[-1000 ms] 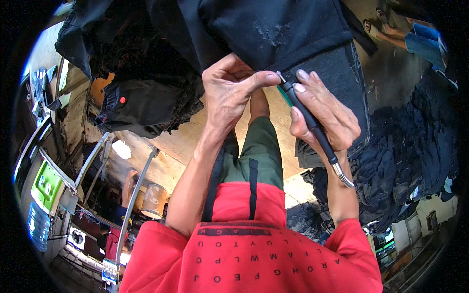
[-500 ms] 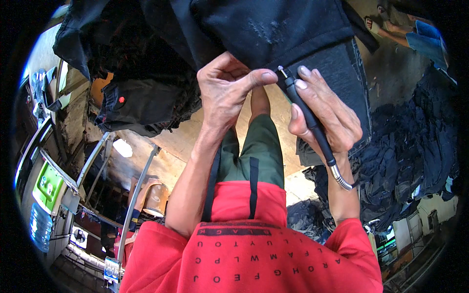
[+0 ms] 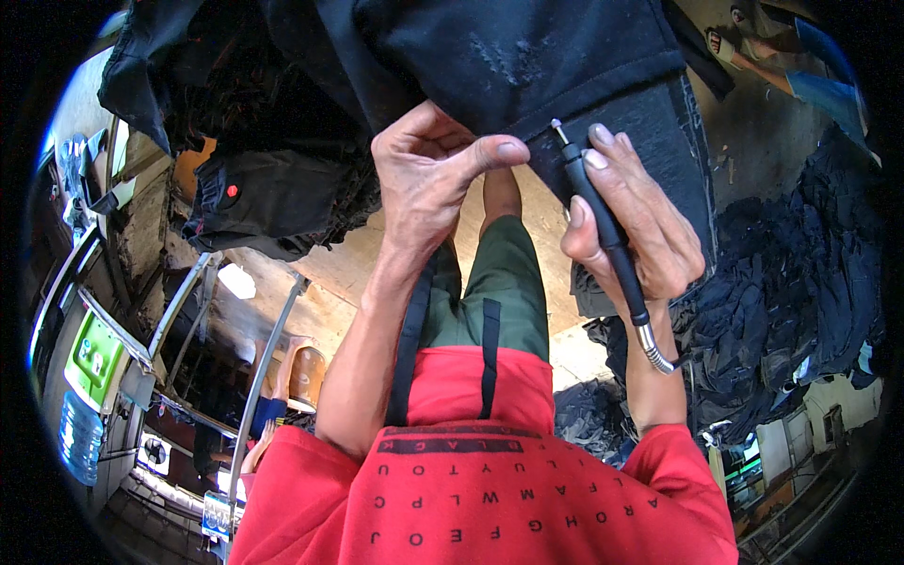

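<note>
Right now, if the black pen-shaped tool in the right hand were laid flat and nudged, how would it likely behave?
The black pen-shaped tool would probably roll, since its body looks round and slim. It seems stiff, being straight, while the coiled metal neck at its rear may flex. The thin tip looks easiest to damage.

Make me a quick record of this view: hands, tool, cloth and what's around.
Left hand: at the dark cloth, thumb pointing right; grip on it unclear
Right hand: holding a black pen-shaped tool
Tool tip: thin, apart from the left thumb
Tool tail: ribbed silver sleeve
Cloth mark: pale scuffed patch
Left side: dark garments with a red tag
Right side: heap of dark fabric
</note>
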{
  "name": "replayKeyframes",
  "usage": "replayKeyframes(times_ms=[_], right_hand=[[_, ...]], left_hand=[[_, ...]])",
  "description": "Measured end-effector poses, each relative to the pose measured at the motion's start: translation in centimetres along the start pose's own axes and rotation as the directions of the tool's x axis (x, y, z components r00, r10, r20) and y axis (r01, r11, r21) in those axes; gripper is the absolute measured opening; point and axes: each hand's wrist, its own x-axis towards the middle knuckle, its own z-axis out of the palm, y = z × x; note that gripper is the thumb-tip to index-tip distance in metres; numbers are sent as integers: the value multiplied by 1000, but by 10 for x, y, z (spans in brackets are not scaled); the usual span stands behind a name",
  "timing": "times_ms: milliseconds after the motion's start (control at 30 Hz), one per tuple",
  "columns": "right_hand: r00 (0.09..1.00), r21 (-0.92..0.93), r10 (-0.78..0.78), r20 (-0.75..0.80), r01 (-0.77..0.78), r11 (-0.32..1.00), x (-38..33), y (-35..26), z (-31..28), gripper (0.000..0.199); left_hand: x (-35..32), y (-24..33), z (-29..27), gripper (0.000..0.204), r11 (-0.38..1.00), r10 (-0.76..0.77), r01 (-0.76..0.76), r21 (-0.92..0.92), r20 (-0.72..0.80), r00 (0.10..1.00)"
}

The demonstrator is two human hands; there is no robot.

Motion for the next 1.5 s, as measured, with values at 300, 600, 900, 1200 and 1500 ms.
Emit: replayKeyframes(times_ms=[300, 600, 900, 1200, 1500], right_hand=[[999, -27, 30, -41, -32, 999, -1, 1, 0, 30], [985, -1, 159, -62, -160, 987, 14, 4, -24, 30], [996, 83, -21, 81, 14, 996, 12, 16, -15, 28], [999, 40, -10, 30, 9, 999, 13, 15, -12, 31], [1000, -6, 17, -10, -18, 1000, 10, 18, -12, 34]], left_hand=[[0, 3, -5, 29, 993, -31, 29, 112, 17, 999], [19, -14, -17, 31, 973, -20, 53, -225, 147, 989], [20, -26, -20, 32, 943, -21, 79, -323, 180, 983], [21, -24, -22, 28, 952, -22, 72, -297, 171, 985], [21, -23, -20, 26, 959, -9, 54, -280, 159, 987]])
